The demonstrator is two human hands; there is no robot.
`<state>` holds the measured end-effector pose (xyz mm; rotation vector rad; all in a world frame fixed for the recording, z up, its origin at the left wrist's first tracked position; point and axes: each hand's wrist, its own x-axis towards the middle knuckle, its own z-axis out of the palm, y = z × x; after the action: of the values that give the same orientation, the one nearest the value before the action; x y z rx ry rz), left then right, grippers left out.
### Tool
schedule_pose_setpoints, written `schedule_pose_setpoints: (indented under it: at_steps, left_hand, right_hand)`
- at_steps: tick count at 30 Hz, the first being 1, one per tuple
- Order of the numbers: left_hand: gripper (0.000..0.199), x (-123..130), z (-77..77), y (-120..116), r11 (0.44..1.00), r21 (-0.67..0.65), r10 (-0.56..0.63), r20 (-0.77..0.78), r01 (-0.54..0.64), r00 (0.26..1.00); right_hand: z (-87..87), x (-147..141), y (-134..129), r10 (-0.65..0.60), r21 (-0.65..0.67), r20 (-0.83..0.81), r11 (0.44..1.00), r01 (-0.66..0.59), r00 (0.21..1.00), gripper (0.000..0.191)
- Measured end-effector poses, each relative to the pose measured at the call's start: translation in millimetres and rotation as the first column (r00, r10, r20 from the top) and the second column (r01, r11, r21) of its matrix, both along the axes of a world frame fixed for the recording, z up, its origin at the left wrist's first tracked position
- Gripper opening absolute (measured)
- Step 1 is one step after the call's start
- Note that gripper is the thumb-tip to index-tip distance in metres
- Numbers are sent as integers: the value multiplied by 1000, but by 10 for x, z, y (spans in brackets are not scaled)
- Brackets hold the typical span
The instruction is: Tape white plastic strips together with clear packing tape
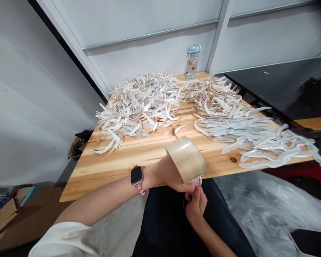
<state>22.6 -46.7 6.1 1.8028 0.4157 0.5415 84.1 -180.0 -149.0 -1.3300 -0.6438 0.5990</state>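
Packing tape [186,159], a wide clear roll, is held up in the air just above the near edge of the desk [117,167], with nothing beneath it but the person's lap. This keeps it off the heaped strips. Its long axis, through the core, lies roughly level and slants across the view, and its curved outer face turns upward. The left hand [173,177] supports the roll from below and behind, its fingers curled around the lower side, though the exact grip is partly hidden. The right hand [195,207] comes up from below with its fingers [196,192] pinched narrowly at the roll's underside. Whether they hold the tape's loose end or a small pale piece, I cannot tell. A smartwatch [137,175] sits on the left wrist.

Beyond the hands, curved white-and-silver strips [141,103] lie in loose heaps across the desk, while a straighter batch of strips [246,137] lies roughly parallel at the right, its ends jutting past the desk's edge. A water bottle [192,62] with a blue cap stands against the back wall. Plastic sheeting [273,210] spreads across the floor on the right, and a cardboard box [2,217] sits low on the left.
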Motion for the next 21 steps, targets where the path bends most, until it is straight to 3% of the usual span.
schedule_pose_setpoints:
  at_steps: [3,5,7,9,11,13,16,18,20,21]
  left_hand:
    - [31,38,4,137,988,-136,84,52,-77,995]
    - [44,35,33,264,914,-305,320,141,-266,937]
    - [52,6,70,352,868,-331,449,211,-369,868]
    - [47,-25,93,347,935,-157,347,230,-318,909]
    - [36,-28,84,241,993,35,106,139,-112,985]
    - [25,3,49,90,984,149,-98,0,97,995]
    - [17,59,-5,-37,943,265,-163,-158,201,974]
    - [17,70,-22,9,975,207,-58,-136,86,989]
    - [32,58,-24,119,989,-30,142,-21,-142,990]
    - [43,45,-21,172,954,-182,248,31,-239,968]
  right_hand:
    - [34,-3,20,6,12,-14,1000,-6,1000,55]
    - [55,-5,27,17,19,-17,1000,-17,1000,54]
    - [66,-2,26,26,26,-16,999,-25,1000,55]
    - [62,12,18,33,29,-11,999,-33,999,55]
    - [46,36,6,30,25,-2,999,-30,1000,54]
    - [29,59,-9,12,14,9,1000,-12,1000,54]
    - [23,64,-18,-11,2,14,1000,11,1000,55]
    - [34,46,-15,3,3,6,1000,-3,1000,55]
    - [46,22,-12,33,10,-7,999,-33,999,54]
    - [49,13,-13,45,13,-14,999,-44,999,53]
